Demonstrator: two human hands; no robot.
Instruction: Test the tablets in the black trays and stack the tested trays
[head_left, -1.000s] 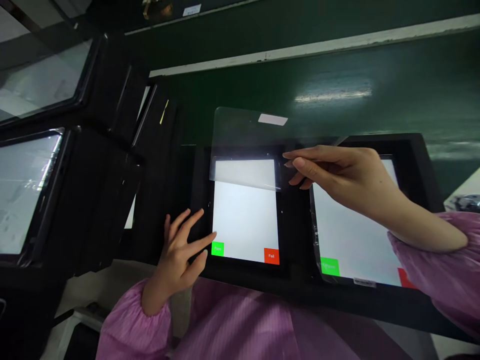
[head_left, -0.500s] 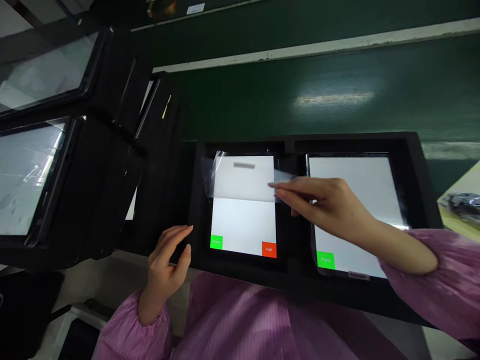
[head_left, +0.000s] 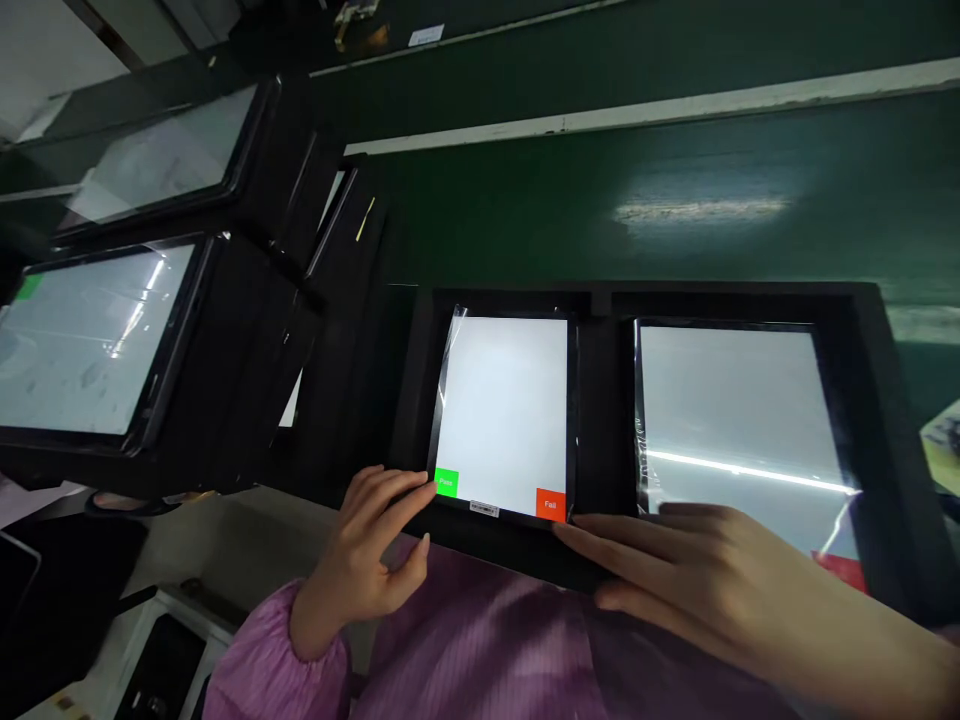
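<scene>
A black tray (head_left: 600,300) on the green belt holds two lit tablets. The left tablet (head_left: 504,410) shows a white screen with a green Pass button (head_left: 446,483) and a red Fail button (head_left: 550,505); clear film lies flat over it. My left hand (head_left: 375,555) is open, its fingertips touching the tray edge by the Pass button. My right hand (head_left: 697,580) lies flat and open on the tray's front edge, fingertips at the tablet's lower right corner. The right tablet (head_left: 739,430) is lit white too, partly hidden by my right hand.
More black trays with tablets (head_left: 97,330) are stacked at an angle on the left. A green conveyor belt (head_left: 675,200) with a white stripe runs behind the tray. My pink sleeves and coat fill the bottom of the view. A white unit (head_left: 157,650) stands at the lower left.
My right hand brought the clear film down over the left tablet and now rests at its lower edge. My left hand moved back to the Pass corner. The view shifted left.
</scene>
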